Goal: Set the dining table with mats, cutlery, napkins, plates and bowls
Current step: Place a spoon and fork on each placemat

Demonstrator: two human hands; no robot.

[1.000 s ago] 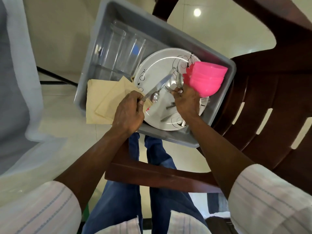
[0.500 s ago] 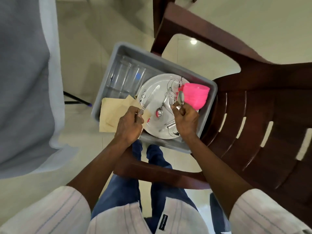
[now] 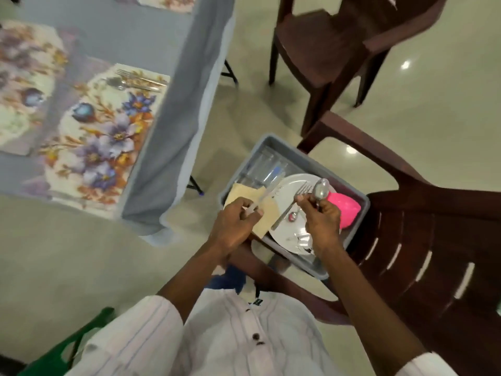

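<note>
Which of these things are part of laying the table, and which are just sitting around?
For the job: knife in left hand; fork, spoon in right hand; napkins, plates, pink bowls, grey tub; floral mats.
Lying about: brown chairs; green object.

The mat shows purple and blue flowers with orange leaves on cream, the tablecloth is grey-blue, the tub grey, the bowls bright pink, the plate white, the napkins beige, the knife and spoon silver, the chair dark brown.
</note>
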